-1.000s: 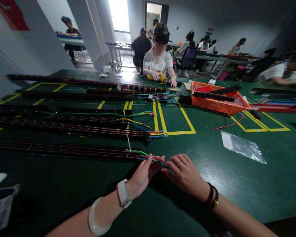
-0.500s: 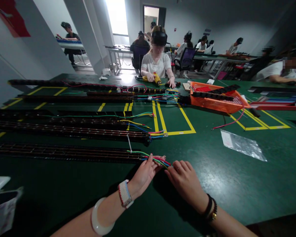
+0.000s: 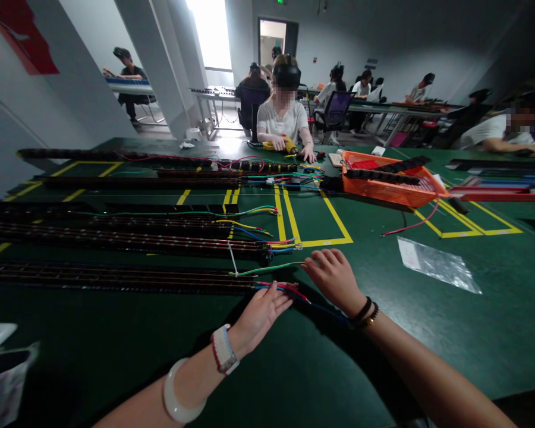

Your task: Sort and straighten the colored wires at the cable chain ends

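Head view. The left hand lies at the right end of the nearest long black strip, its grip clenched on the red and blue wires that leave the strip there. At 1 o'clock from it, close by, the right hand has its fingertips pinched on the free end of a green wire. This wire runs flat toward 9 o'clock, back to a white cable tie that stands up from the strip. The left wrist wears a watch and a pale bangle; the right wrist wears dark bracelets. On the green desk, further strips with loose coloured wire ends lie parallel at 11 o'clock. A clear plastic bag lies at 3 o'clock of the right hand, well apart. An orange basket stands at 1 o'clock. Another person sits across the desk at 12 o'clock.
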Available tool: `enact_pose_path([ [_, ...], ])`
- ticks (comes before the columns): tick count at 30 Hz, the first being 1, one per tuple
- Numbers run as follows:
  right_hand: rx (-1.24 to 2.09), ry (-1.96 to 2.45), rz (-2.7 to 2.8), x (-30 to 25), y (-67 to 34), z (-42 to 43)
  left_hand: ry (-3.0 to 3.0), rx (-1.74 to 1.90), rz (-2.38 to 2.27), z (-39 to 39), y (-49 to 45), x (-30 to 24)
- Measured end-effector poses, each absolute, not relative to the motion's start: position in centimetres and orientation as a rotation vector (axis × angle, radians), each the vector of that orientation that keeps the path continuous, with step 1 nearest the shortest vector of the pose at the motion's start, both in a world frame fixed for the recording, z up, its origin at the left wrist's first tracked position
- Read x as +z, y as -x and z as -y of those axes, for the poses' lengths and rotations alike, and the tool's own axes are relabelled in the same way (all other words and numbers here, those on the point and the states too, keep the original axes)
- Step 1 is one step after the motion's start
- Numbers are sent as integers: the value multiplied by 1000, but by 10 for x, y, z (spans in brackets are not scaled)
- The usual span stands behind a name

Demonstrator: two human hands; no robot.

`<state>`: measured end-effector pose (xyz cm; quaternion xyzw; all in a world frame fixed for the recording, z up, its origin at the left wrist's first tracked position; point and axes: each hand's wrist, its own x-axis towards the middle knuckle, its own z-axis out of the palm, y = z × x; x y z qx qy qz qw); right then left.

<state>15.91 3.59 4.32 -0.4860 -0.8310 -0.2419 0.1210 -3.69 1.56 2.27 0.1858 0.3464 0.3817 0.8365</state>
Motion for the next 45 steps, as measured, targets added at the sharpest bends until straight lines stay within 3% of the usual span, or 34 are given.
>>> enact_pose_path([
  [5,-559,1501,2547,28,-161,-52,-412,805,-729,-19,37,22],
  [11,-384,1247,2592,44,-160,-34,-387,835,-699,-18,36,16],
  [15,-426,1157,2550,54,-151,-13,-389,839,-674,-18,35,17],
  [28,-522,1443,2528,39,-139,-11,-441,833,-703,-15,34,20],
  [45,-336,1473,2581,36,-149,-34,-530,811,-708,-17,37,17],
])
